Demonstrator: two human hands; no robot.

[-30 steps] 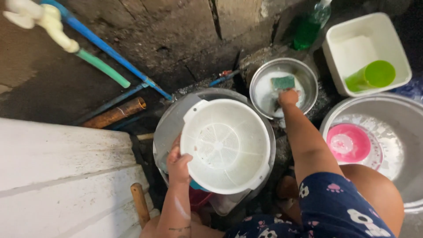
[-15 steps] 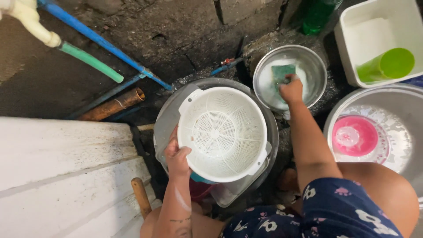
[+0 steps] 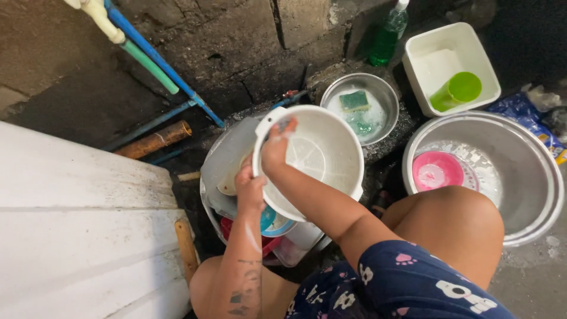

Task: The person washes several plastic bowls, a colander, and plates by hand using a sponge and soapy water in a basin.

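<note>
Having left the green sponge [image 3: 355,101] in the small steel bowl [image 3: 359,108], the right hand [image 3: 276,147] is now gripping the round white plastic colander [image 3: 316,159]'s rim, while the left hand [image 3: 250,188] is clasping its underside, tilting it over the dish-filled basin [image 3: 227,165] for draining.

The dark concrete floor [image 3: 549,277] carries everything. On it, the small steel bowl [image 3: 387,94] serves as landmark: a green bottle [image 3: 387,35] stands just behind it, a white square tub [image 3: 472,47] to its right, a large steel basin [image 3: 525,171] in front-right, another steel basin [image 3: 221,165] front-left, with a brown pipe [image 3: 156,139] farther left.
</note>
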